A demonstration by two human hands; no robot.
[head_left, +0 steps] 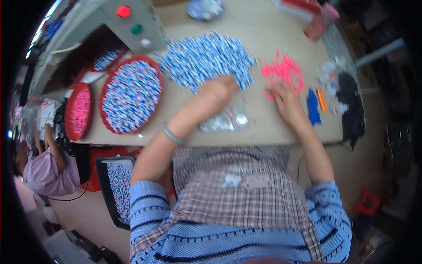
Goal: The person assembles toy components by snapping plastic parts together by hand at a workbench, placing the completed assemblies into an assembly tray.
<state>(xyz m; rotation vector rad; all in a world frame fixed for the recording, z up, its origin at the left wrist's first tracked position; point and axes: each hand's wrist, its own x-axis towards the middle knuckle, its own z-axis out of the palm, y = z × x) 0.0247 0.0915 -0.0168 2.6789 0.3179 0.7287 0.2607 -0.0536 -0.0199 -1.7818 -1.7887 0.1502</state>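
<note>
A wide heap of small blue-and-white pieces (206, 57) lies spread on the table. At its near right edge is my left hand (218, 90), fingers curled in and somewhat blurred; what they hold is hidden. To the right, my right hand (285, 99) has its fingertips drawn together at the near left edge of a scatter of small pink pieces (285, 72). Whether a piece is between those fingers is too small to make out. Just below my left hand, a clear plastic bag (222, 121) with a few pink bits and a round white spot lies near the table's front edge.
Left stand a red tray (154, 110) of mixed pieces, a red tray (70, 130) of pink pieces and a grey machine (103, 20) with buttons. Right lie a blue object (313, 108) and an orange tool (322, 100). A black bin (105, 189) stands below; another person (52, 169) sits left.
</note>
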